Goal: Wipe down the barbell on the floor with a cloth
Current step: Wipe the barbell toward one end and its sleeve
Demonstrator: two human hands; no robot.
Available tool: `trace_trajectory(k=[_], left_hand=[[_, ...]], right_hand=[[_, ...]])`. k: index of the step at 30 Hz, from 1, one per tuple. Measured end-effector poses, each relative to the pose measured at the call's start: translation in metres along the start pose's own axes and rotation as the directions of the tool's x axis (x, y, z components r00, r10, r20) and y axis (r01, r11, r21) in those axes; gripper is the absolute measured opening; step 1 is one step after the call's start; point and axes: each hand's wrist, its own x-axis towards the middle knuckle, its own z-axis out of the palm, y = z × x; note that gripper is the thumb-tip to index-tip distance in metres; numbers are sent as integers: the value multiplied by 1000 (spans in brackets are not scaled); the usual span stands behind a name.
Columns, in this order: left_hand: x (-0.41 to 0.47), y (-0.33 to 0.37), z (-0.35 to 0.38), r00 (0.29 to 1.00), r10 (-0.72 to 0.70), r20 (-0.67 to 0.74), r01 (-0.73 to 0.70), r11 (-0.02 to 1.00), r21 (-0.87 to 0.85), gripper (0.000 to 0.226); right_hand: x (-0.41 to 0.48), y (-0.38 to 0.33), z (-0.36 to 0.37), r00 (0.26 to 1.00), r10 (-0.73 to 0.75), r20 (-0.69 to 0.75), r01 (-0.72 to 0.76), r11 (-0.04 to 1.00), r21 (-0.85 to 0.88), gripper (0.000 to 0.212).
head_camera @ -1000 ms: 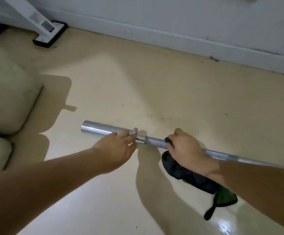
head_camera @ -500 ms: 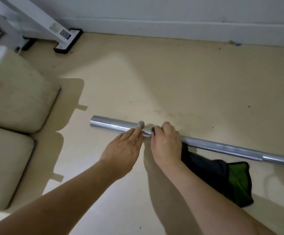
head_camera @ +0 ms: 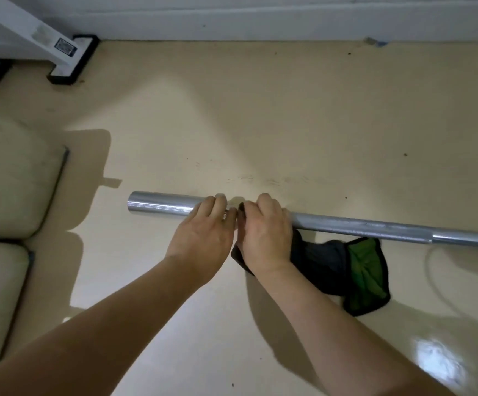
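A silver barbell [head_camera: 360,225] lies across the beige floor, its thick sleeve end pointing left and its shaft running off the right edge. My left hand [head_camera: 203,232] rests on the sleeve beside the collar, fingers curled over the bar. Right next to it, my right hand [head_camera: 263,232] grips a dark grey and green cloth [head_camera: 343,270] wrapped around the shaft just right of the collar. The cloth's loose end trails on the floor below the bar. The collar itself is mostly hidden by my fingers.
Two cream cushions [head_camera: 9,178] lie at the left edge. A white frame leg with a black foot [head_camera: 69,57] stands at the back left. A white skirting board [head_camera: 260,21] runs along the far wall. Open floor lies beyond the bar.
My right hand has slid the cloth left along the shaft until it sits against the collar beside my left hand. The camera view has shifted, showing more of the bar to the right.
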Motion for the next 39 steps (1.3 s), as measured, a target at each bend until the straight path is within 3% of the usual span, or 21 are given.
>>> trace_trajectory(k=[2, 4, 9, 13, 16, 21, 23, 27, 28, 32, 36, 39], left_hand=[[3, -3, 3, 1000, 6, -3, -6, 1000, 4, 61], [4, -5, 8, 999, 11, -30, -12, 1000, -12, 55], [12, 0, 14, 994, -86, -71, 83, 995, -46, 59], [15, 1, 17, 995, -91, -50, 89, 995, -34, 73], [14, -2, 16, 995, -83, -47, 82, 996, -19, 75], [13, 7, 13, 987, -161, 11, 161, 986, -34, 65], [15, 11, 13, 987, -161, 4, 161, 987, -20, 62], [13, 7, 14, 991, -130, 26, 129, 991, 25, 62], [11, 5, 13, 992, -123, 26, 122, 992, 25, 63], [7, 11, 9, 990, -142, 21, 142, 990, -4, 63], [2, 16, 8, 989, -143, 42, 144, 989, -14, 58], [-5, 13, 8, 991, -128, 45, 127, 992, 19, 58]], right_hand=[[3, 0, 1, 993, -103, 58, 104, 995, -5, 8], [-1, 26, -18, 991, -111, 79, 115, 992, -57, 6], [-5, 51, -33, 985, 141, -100, -149, 986, -75, 8], [12, -5, 6, 1000, 6, 4, -6, 998, -56, 10], [7, 13, -8, 995, -65, 71, 70, 995, -73, 3], [-6, 51, -29, 977, 185, -109, -190, 981, -35, 10], [5, 23, -7, 990, 127, -61, -129, 991, -22, 5], [13, 11, -1, 984, -144, 104, 146, 989, -7, 4], [12, 25, -11, 981, -146, 128, 151, 988, -35, 2], [4, 46, -26, 996, 89, -7, -89, 993, -71, 12], [14, -2, 2, 986, -111, 123, 120, 990, -73, 15], [8, 12, -18, 958, -190, 215, 210, 975, -78, 12]])
